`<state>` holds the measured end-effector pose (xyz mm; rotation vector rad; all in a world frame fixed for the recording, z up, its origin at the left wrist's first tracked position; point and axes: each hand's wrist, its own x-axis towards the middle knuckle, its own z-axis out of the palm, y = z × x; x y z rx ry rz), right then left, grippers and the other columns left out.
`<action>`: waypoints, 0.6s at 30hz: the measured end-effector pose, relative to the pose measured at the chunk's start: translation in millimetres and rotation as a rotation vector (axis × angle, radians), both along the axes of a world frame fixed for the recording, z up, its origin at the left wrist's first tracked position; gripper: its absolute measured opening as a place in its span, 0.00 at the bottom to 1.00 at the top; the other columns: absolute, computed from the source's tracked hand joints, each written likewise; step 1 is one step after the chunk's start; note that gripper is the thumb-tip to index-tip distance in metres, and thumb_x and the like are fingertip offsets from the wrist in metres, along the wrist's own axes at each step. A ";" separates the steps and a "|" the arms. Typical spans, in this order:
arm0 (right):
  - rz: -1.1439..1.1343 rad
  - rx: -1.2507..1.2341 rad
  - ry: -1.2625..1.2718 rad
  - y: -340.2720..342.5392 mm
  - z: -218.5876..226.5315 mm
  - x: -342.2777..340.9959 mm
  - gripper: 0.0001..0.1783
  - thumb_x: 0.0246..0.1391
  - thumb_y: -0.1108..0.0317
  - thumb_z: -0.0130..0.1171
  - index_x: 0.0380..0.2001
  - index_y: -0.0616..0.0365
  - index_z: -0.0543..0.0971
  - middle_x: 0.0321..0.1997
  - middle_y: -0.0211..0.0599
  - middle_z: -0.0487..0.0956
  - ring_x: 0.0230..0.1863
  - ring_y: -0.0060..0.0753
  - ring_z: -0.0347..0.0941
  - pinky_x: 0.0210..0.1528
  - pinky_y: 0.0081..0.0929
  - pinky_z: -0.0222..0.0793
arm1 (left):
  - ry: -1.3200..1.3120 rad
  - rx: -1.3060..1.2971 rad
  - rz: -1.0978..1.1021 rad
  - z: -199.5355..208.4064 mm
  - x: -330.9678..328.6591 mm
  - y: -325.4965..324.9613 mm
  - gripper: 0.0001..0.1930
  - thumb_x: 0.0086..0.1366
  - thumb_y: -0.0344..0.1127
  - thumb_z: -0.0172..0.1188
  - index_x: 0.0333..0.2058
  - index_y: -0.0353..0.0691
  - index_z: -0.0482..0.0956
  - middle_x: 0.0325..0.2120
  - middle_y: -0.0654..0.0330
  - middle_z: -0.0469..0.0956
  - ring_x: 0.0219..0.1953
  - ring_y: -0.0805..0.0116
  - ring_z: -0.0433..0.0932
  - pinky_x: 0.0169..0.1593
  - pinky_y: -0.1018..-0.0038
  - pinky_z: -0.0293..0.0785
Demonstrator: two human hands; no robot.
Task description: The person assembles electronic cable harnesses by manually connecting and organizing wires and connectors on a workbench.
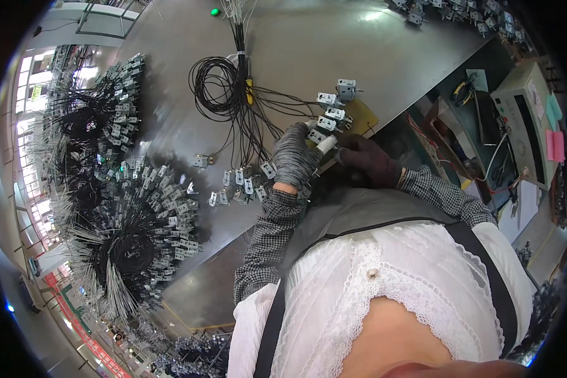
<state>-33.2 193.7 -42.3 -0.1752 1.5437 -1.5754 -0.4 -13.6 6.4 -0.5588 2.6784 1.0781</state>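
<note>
My left hand (294, 156), in a grey striped knit glove with a white fingertip covering, is closed at the table's near edge. Its thumb and forefinger pinch a small silver metal-cased unit (317, 137) on a black cable. Right beside it, my right hand (370, 162), in a dark maroon glove, has its fingers curled together; what they hold, if anything, is hidden. More such units (346, 89) lie just beyond both hands, by a yellowish flat piece (363, 116). Their black cables run to a tied, coiled bundle (215, 88). Several units (236, 179) rest left of my left wrist.
Large coiled cable bundles with metal units (132, 246) crowd the table's left side. A yellow-handled tool (249, 92) lies against the tied cables. More units (460, 16) sit at the far right. Beyond the table's right edge stand a beige box-shaped device (523, 120) and a shelf with tools.
</note>
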 end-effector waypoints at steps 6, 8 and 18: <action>0.093 0.053 0.215 0.1 -7.5 -7.0 0.31 0.66 0.52 0.64 0.62 0.62 0.72 0.48 0.38 0.81 0.51 0.29 0.75 0.56 0.35 0.73 | 0.077 -0.001 -0.004 -4.2 2.2 2.6 0.28 0.56 0.46 0.81 0.49 0.35 0.84 0.39 0.50 0.88 0.42 0.55 0.89 0.49 0.63 0.84; 0.077 -0.109 -0.112 -1.0 -8.2 -6.1 0.30 0.66 0.53 0.63 0.62 0.62 0.72 0.49 0.40 0.81 0.53 0.31 0.75 0.58 0.36 0.72 | 0.098 0.020 0.005 -18.2 4.2 -0.9 0.28 0.56 0.47 0.81 0.49 0.35 0.84 0.38 0.50 0.88 0.42 0.55 0.89 0.49 0.63 0.84; 0.145 -0.042 0.799 6.4 -10.8 -7.4 0.29 0.64 0.53 0.66 0.59 0.61 0.74 0.50 0.51 0.81 0.53 0.53 0.81 0.57 0.44 0.77 | 0.247 0.640 0.207 -49.2 -0.3 -2.9 0.22 0.64 0.34 0.72 0.53 0.34 0.78 0.45 0.51 0.84 0.46 0.62 0.85 0.53 0.67 0.81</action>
